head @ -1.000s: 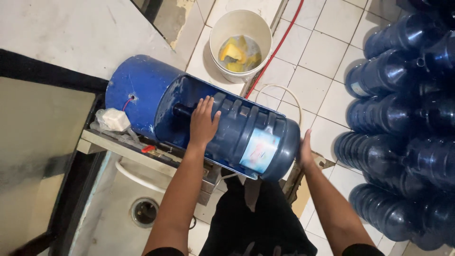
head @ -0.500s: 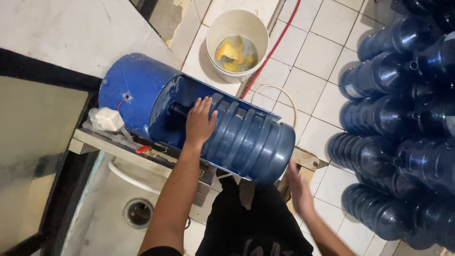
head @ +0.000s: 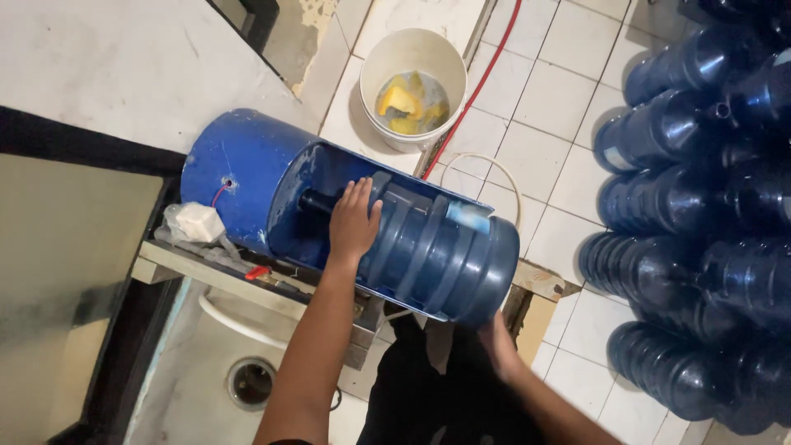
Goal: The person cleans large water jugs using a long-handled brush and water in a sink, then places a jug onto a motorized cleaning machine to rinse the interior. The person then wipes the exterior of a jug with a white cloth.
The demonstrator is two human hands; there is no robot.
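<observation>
Hands first: my left hand (head: pixel 353 221) lies flat and open on the shoulder of the blue water jug (head: pixel 432 251), already lying inside the blue drum cradle (head: pixel 247 185), while my right hand (head: pixel 497 346) hangs loose, grasping nothing, below its base.

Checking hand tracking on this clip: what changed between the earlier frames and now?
The right hand slid off the jug's base rim and dropped below it, open. The blue water jug turned in the blue cradle, its label swinging from the near side up to the top. The left hand kept pressing flat on the jug's shoulder. The white bucket and stacked jugs stayed put.
</observation>
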